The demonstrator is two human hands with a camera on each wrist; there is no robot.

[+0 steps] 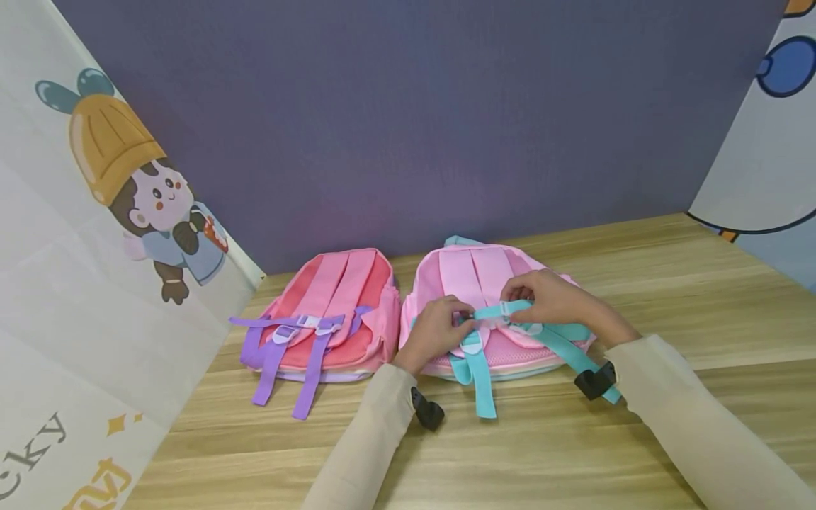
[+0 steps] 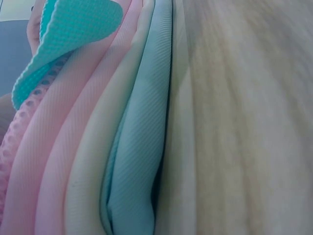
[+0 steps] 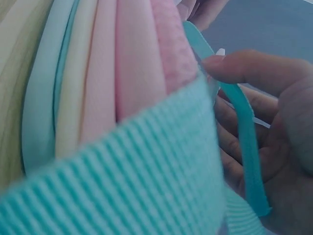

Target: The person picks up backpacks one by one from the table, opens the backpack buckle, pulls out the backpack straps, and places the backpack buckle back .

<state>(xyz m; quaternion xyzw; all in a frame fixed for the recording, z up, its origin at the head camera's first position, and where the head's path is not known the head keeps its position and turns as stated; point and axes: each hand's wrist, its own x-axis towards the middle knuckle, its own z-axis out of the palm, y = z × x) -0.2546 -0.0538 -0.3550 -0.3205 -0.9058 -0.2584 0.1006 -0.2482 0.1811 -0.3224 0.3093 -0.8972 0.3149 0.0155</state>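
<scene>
A pink backpack [image 1: 459, 276] lies with its shoulder straps facing up. Across its lower middle runs a teal chest strap [image 1: 489, 312] with a small white plastic piece [image 1: 506, 309]. My left hand [image 1: 438, 327] pinches the strap's left end; a dark bit shows at those fingertips. At the other end, my right hand [image 1: 548, 297] pinches the strap by the white piece. In the right wrist view a teal strap tail [image 3: 249, 147] hangs across the right palm. A loose teal strap end [image 2: 78, 29] covers most of the left hand in the left wrist view.
A coral-pink backpack [image 1: 376, 283] with purple straps [image 1: 309, 382] lies against the left side of the pink one on the wooden table [image 1: 510, 460]. Behind stands a dark purple panel [image 1: 414, 127]. Printed panels rise at the left and right.
</scene>
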